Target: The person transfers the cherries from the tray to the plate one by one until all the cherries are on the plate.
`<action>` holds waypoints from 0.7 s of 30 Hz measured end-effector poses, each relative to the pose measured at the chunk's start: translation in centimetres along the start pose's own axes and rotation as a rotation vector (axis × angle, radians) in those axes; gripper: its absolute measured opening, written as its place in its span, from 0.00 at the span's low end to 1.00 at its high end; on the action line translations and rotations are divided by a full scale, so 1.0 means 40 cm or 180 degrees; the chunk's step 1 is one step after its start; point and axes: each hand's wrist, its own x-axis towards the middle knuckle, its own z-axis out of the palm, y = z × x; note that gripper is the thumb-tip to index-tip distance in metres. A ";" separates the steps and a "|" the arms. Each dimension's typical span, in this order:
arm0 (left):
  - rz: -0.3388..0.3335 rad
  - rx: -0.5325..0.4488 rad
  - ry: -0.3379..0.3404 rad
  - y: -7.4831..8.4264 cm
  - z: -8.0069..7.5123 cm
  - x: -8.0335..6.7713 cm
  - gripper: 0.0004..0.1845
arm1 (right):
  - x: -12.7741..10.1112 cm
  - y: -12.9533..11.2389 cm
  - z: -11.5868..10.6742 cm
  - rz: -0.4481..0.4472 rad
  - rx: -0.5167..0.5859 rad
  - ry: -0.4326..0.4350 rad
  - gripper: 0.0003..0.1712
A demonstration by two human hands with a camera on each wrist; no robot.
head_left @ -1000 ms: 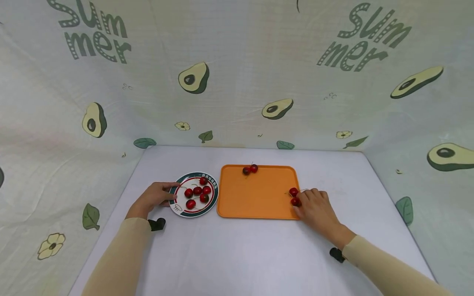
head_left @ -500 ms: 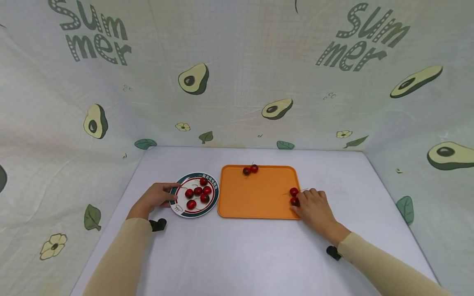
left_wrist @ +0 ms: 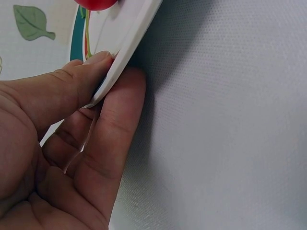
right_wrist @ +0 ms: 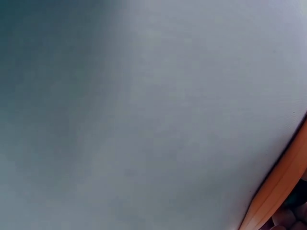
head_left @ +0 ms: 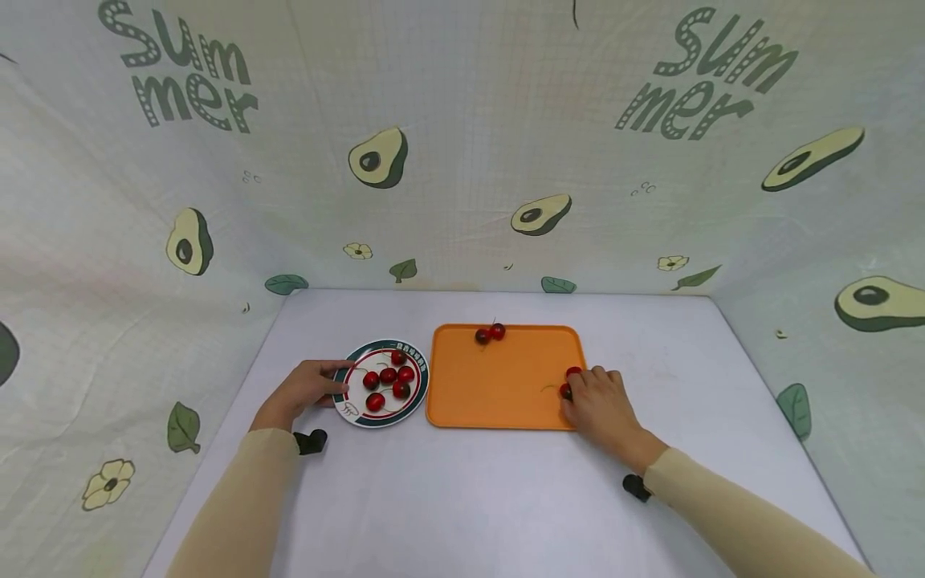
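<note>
My left hand (head_left: 299, 393) pinches the left rim of a round white plate (head_left: 415, 401) with a green border. In the left wrist view the thumb lies on top of the plate (left_wrist: 139, 24) and fingers underneath. Several red cherries (head_left: 388, 375) with stems lie on it. My right hand (head_left: 603, 409) is over the right edge of the orange tray (head_left: 499, 385), fingertips curled on a dark red cherry (head_left: 566, 391), its stem pointing left. Another cherry (head_left: 573, 372) sits right behind, partly covered by the fingers. Two cherries (head_left: 490, 333) lie at the tray's far edge.
Plate and tray stand side by side on a white table (head_left: 462, 498). A printed cloth (head_left: 462, 144) with avocados hangs behind and at both sides. In the right wrist view the tray's orange edge (right_wrist: 278, 182) shows at the lower right, fingers mostly out of frame.
My right hand has moved slightly left over the tray, and the cherry at its fingertips has shifted left with it. The left hand stays on the plate's rim.
</note>
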 end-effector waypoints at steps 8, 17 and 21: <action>0.0000 -0.0019 0.0021 -0.001 0.001 0.000 0.30 | 0.016 -0.004 -0.008 0.0003 -0.0118 -0.0215 0.25; -0.0025 0.0022 0.0032 -0.005 0.002 0.009 0.30 | 0.052 -0.023 0.007 -0.0101 0.0117 0.0086 0.17; -0.0043 0.0050 0.0045 0.001 0.002 0.004 0.29 | 0.074 -0.036 0.014 -0.0199 0.0232 0.0243 0.16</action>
